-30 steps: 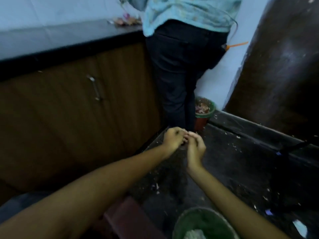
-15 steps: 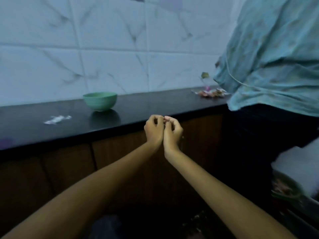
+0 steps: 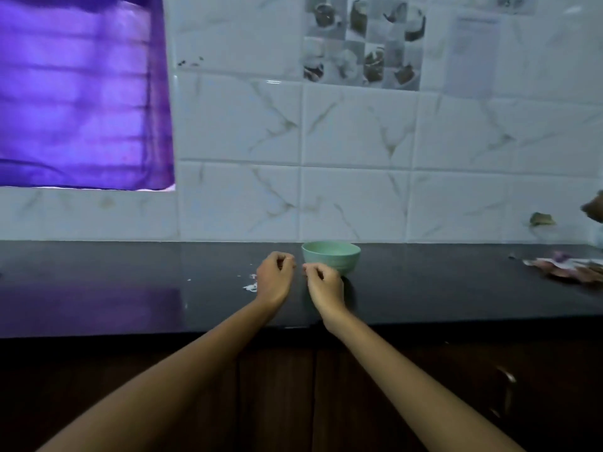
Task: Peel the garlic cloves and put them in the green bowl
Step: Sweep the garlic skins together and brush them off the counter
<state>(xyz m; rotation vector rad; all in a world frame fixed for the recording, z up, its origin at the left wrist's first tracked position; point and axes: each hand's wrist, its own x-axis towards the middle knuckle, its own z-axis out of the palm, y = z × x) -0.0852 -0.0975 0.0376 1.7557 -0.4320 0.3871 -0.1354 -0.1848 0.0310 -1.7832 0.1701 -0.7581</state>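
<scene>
The green bowl (image 3: 331, 256) stands on the black counter (image 3: 130, 282) near the tiled wall. My right hand (image 3: 324, 283) hovers just in front of the bowl and left of its middle, fingers curled, pinching a small garlic clove at its fingertips. My left hand (image 3: 275, 275) is a little to the left, apart from the right, with thumb and fingers pinched on a bit of peel. Both items are mostly hidden by the fingers. The bowl's inside cannot be seen from here.
White peel scraps (image 3: 250, 286) lie on the counter by my left hand. A heap of pinkish skins (image 3: 567, 269) sits at the far right, with another person's hand (image 3: 595, 208) at the frame edge. Dark cabinet doors with a handle (image 3: 507, 380) are below.
My view has swung up from the floor to the counter. My hands, pressed together on the clove before, have come apart and moved forward over the counter next to the bowl.
</scene>
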